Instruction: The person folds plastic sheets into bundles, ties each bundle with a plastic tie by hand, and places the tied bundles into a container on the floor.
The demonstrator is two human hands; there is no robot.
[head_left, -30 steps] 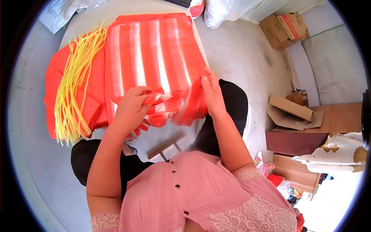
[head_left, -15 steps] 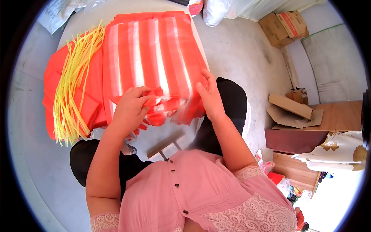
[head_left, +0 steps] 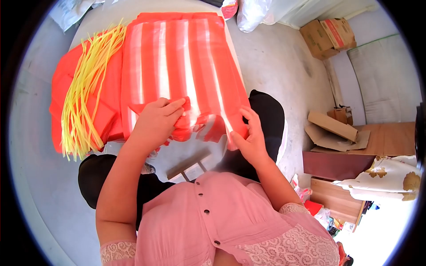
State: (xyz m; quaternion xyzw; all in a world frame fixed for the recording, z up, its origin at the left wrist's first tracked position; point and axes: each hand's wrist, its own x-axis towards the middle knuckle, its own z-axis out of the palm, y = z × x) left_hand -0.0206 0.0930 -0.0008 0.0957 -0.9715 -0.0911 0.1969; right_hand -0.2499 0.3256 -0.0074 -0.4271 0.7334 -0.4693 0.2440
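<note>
Red-and-white striped sheeting [head_left: 179,66], one pile, lies on one table [head_left: 155,6] beyond the left hand [head_left: 160,119], which pinches its near edge, and the right hand [head_left: 252,139], touching its near right corner, grip unclear. One bundle of yellow strips [head_left: 90,91] lies left of the sheeting.

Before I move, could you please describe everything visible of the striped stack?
The red-and-white striped stack looks like thin plastic, bands running far to near. It lies flat on the table, its near edge crumpled. The left hand pinches that edge; the right hand is at its near right corner.
</note>
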